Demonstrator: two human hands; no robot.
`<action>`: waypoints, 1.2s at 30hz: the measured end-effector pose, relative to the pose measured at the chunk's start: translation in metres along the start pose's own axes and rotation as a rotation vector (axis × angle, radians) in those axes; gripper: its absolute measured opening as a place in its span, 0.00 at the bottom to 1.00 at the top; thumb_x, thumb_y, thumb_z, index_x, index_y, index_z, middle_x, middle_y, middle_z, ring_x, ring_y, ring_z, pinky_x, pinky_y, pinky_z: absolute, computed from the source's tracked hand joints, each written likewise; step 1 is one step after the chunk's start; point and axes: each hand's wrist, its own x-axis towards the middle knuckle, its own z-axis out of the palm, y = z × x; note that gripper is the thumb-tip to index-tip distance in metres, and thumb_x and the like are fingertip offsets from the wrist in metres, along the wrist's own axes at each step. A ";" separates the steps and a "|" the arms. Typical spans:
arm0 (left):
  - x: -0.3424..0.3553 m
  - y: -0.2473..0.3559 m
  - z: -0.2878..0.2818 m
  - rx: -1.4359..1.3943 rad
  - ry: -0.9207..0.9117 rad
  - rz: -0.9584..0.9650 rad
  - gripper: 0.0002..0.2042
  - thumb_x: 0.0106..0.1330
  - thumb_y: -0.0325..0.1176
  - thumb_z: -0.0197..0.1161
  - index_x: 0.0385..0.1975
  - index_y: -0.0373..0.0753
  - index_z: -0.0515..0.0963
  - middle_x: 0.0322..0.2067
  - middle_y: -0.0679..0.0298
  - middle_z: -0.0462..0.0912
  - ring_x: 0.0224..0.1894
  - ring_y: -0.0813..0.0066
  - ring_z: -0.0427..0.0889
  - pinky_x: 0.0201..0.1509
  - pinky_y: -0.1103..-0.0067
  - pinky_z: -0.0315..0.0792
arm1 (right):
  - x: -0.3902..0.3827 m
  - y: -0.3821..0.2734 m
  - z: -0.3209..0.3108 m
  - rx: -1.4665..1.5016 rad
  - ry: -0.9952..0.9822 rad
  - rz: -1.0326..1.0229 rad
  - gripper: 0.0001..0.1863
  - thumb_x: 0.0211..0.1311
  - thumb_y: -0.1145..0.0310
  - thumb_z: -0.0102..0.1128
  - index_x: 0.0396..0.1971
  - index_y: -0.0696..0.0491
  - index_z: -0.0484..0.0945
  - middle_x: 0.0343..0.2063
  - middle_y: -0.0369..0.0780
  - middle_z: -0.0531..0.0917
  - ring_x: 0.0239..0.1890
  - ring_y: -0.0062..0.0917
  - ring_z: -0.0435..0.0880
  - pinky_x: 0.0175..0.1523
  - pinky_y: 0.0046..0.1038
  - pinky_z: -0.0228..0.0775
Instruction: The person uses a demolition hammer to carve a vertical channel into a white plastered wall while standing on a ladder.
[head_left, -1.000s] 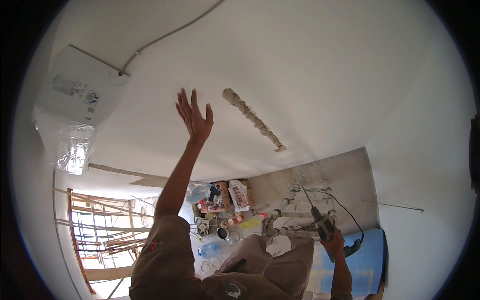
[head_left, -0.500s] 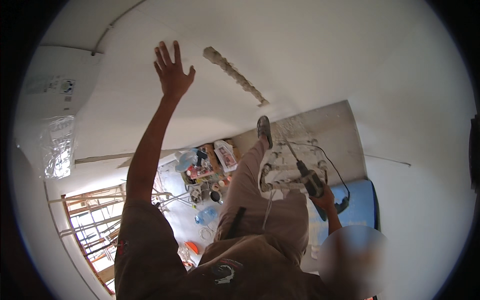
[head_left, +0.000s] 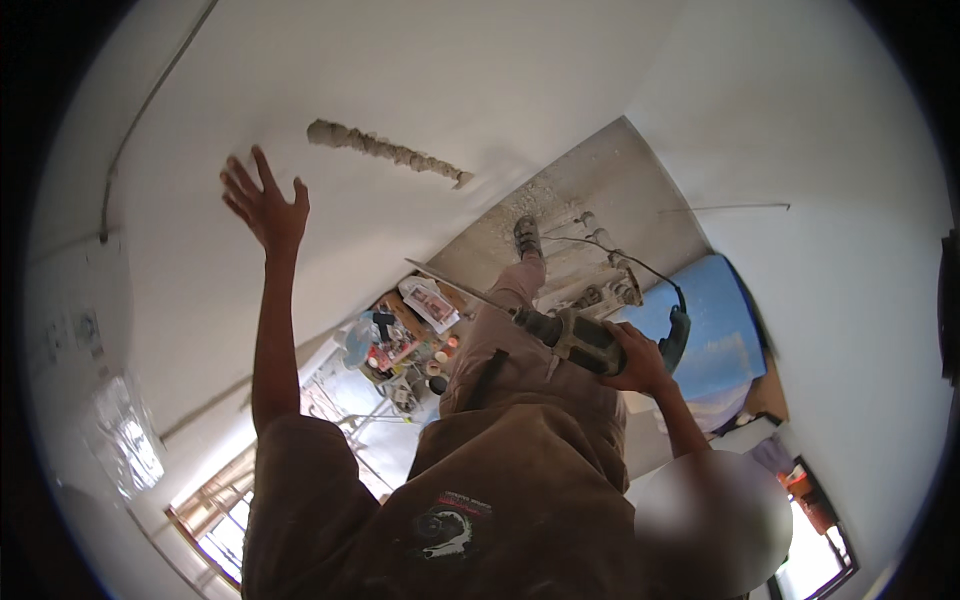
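Observation:
My left hand (head_left: 265, 205) is raised on the left with fingers spread, at the white wall (head_left: 200, 300); whether it touches is unclear. Right of it is a rough chiseled groove (head_left: 385, 148). My right hand (head_left: 637, 360) grips a green-and-black power drill (head_left: 575, 342), held low over my legs. Its long steel bit (head_left: 450, 280) points up and left, its tip below the groove. A black cord (head_left: 650, 268) runs from the handle. My shod foot (head_left: 527, 236) is on or over the dusty grey surface beside a plaster-stained ladder or stand (head_left: 600, 238).
Tools, boxes and containers (head_left: 400, 350) lie below at centre left. A blue board (head_left: 715, 320) is at the right. A thin rod (head_left: 740, 207) sticks along the right wall. Plastic-wrapped sheeting (head_left: 120, 430) is at the left, bright openings (head_left: 815, 555) along the bottom.
The view has turned. My left hand appears farther left. The drill has tilted leftward and risen nearer my body. My foot, first seen half a second ago, is farther from the groove.

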 end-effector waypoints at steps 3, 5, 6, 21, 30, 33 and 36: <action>-0.005 -0.008 0.006 0.007 0.009 0.034 0.41 0.60 0.46 0.62 0.73 0.48 0.52 0.73 0.47 0.44 0.73 0.36 0.44 0.69 0.44 0.50 | 0.009 -0.032 -0.015 0.039 0.025 -0.002 0.52 0.34 0.48 0.75 0.65 0.49 0.65 0.53 0.49 0.75 0.55 0.46 0.76 0.57 0.43 0.70; -0.012 -0.016 0.010 0.014 -0.007 0.050 0.40 0.60 0.45 0.61 0.73 0.48 0.53 0.73 0.48 0.44 0.73 0.36 0.45 0.70 0.44 0.50 | 0.019 -0.054 -0.028 0.095 0.023 -0.005 0.53 0.34 0.49 0.76 0.65 0.49 0.65 0.53 0.49 0.75 0.54 0.45 0.77 0.57 0.42 0.71; -0.014 -0.019 0.012 0.022 -0.010 0.055 0.39 0.61 0.45 0.60 0.73 0.48 0.53 0.73 0.48 0.45 0.73 0.36 0.45 0.70 0.44 0.49 | 0.022 -0.068 -0.035 0.130 0.031 -0.005 0.53 0.34 0.50 0.76 0.65 0.49 0.65 0.53 0.49 0.75 0.54 0.45 0.77 0.57 0.41 0.71; -0.074 0.011 -0.034 -0.772 -0.266 -0.200 0.29 0.62 0.33 0.68 0.63 0.37 0.67 0.65 0.50 0.65 0.70 0.51 0.59 0.71 0.63 0.58 | 0.071 -0.159 -0.052 0.231 0.147 -0.494 0.52 0.35 0.53 0.78 0.66 0.47 0.65 0.58 0.44 0.72 0.60 0.43 0.72 0.62 0.40 0.66; -0.232 0.134 -0.167 -1.542 -1.052 -0.277 0.31 0.60 0.38 0.70 0.61 0.37 0.66 0.58 0.55 0.73 0.60 0.64 0.72 0.62 0.69 0.67 | 0.085 -0.137 -0.010 0.035 0.051 -0.601 0.51 0.35 0.54 0.74 0.66 0.48 0.65 0.58 0.44 0.72 0.58 0.41 0.73 0.61 0.40 0.67; -0.264 0.174 -0.187 -2.140 -0.888 -1.226 0.29 0.61 0.36 0.68 0.61 0.35 0.66 0.55 0.58 0.73 0.59 0.68 0.71 0.61 0.70 0.66 | 0.082 -0.124 -0.005 -0.076 -0.074 -0.629 0.53 0.34 0.53 0.75 0.67 0.47 0.64 0.57 0.44 0.72 0.57 0.42 0.74 0.60 0.40 0.68; -0.285 0.180 -0.223 -2.039 -0.832 -1.338 0.33 0.62 0.34 0.67 0.65 0.34 0.58 0.57 0.58 0.70 0.60 0.69 0.68 0.64 0.70 0.64 | 0.078 -0.130 -0.001 -0.106 -0.203 -0.728 0.53 0.35 0.51 0.74 0.68 0.46 0.63 0.57 0.45 0.72 0.57 0.43 0.74 0.62 0.40 0.66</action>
